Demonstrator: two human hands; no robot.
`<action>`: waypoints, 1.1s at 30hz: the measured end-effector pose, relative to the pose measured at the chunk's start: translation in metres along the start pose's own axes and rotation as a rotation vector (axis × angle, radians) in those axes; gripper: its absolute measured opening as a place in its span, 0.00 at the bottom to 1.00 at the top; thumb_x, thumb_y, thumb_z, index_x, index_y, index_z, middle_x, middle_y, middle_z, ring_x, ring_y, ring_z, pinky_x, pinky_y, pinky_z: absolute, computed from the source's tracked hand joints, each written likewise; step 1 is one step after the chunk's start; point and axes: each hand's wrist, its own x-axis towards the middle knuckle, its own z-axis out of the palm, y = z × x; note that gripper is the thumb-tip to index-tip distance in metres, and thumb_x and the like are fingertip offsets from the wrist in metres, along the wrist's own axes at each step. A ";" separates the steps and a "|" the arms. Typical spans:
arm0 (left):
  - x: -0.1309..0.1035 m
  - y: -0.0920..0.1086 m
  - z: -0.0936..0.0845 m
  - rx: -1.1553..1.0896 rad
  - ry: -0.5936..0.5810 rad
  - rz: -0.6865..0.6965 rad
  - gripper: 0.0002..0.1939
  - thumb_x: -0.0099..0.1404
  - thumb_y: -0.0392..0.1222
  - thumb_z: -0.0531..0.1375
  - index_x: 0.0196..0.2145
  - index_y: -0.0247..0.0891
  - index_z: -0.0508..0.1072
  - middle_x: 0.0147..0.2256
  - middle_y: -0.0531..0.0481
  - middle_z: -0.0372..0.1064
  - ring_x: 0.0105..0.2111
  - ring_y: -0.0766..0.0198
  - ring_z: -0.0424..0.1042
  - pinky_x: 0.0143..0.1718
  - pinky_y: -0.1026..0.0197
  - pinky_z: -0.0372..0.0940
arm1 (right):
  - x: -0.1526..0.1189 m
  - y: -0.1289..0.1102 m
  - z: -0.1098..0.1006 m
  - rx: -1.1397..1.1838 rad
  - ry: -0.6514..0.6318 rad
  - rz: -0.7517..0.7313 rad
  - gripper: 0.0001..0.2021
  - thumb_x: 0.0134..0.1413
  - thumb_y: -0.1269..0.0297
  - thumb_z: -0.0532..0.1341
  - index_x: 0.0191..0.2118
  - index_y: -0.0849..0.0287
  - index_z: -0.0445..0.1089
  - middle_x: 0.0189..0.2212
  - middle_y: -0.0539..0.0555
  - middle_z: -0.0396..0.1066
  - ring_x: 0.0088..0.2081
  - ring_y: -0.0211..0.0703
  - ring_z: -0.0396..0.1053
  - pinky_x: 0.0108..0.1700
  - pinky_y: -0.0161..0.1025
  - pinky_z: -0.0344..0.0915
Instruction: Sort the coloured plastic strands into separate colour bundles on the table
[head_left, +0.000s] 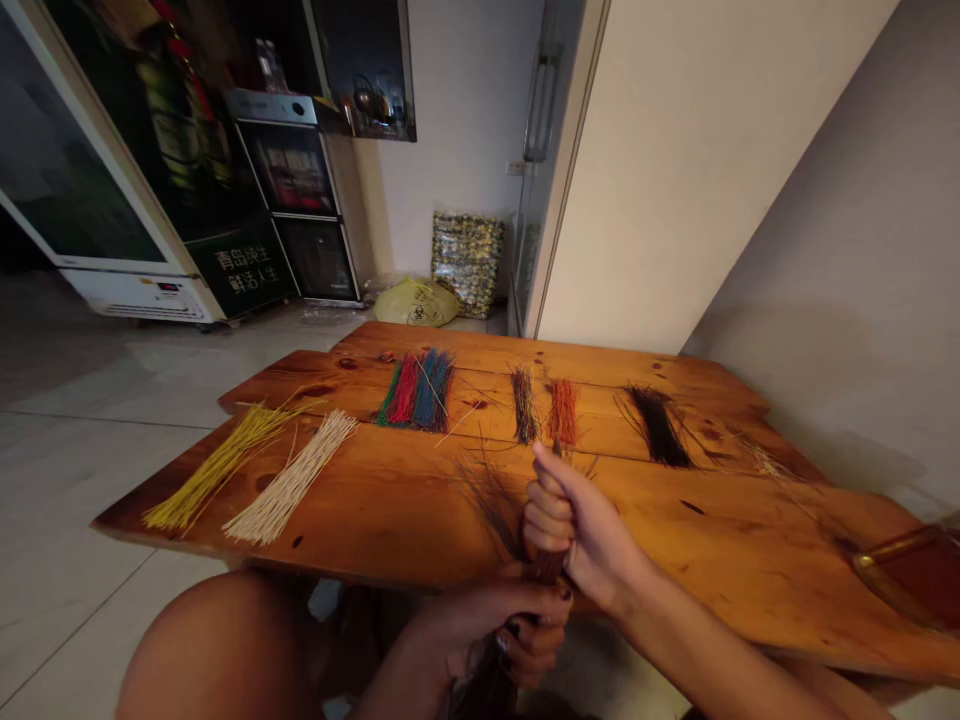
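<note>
A bundle of thin dark brown strands stands nearly upright at the table's front edge, gripped by both hands. My right hand is wrapped round its upper part, thumb pointing up. Lower down, my left hand closes round the same bundle, whose bottom end hangs in shadow. Just left of my right hand, loose dark strands fan out over the wooden table. Beyond my right fist lie an orange bundle and a dark mixed-colour bundle.
Leftward on the table are yellow and cream bundles. Green, red and blue bundles lie farther back. A black bundle and a reddish-brown object with a shiny rim are to the right. Behind stands a two-door cabinet.
</note>
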 end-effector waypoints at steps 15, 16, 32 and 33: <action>-0.022 -0.001 -0.028 0.210 0.422 0.262 0.14 0.54 0.45 0.63 0.36 0.36 0.68 0.23 0.57 0.59 0.21 0.73 0.57 0.23 0.67 0.54 | 0.008 -0.065 -0.033 0.141 0.258 -0.558 0.22 0.51 0.69 0.58 0.17 0.56 0.42 0.11 0.38 0.34 0.13 0.29 0.30 0.10 0.28 0.40; -0.020 -0.002 -0.029 0.205 0.417 0.286 0.14 0.54 0.45 0.63 0.36 0.36 0.68 0.23 0.57 0.59 0.21 0.72 0.58 0.23 0.67 0.54 | 0.008 -0.066 -0.033 0.147 0.260 -0.567 0.22 0.51 0.69 0.58 0.17 0.56 0.42 0.11 0.38 0.34 0.13 0.29 0.30 0.10 0.28 0.40; 0.011 -0.020 -0.032 0.142 0.242 0.628 0.16 0.48 0.43 0.67 0.33 0.39 0.66 0.27 0.55 0.60 0.28 0.68 0.60 0.31 0.65 0.55 | 0.018 -0.077 -0.044 0.290 0.261 -0.628 0.23 0.52 0.74 0.52 0.19 0.56 0.33 0.12 0.39 0.29 0.13 0.30 0.30 0.10 0.29 0.40; 0.012 -0.021 -0.031 0.224 0.222 0.603 0.16 0.49 0.41 0.66 0.33 0.38 0.65 0.28 0.54 0.60 0.29 0.69 0.61 0.31 0.65 0.55 | 0.019 -0.078 -0.047 0.301 0.262 -0.633 0.22 0.52 0.74 0.51 0.19 0.56 0.33 0.13 0.39 0.28 0.13 0.30 0.29 0.10 0.29 0.40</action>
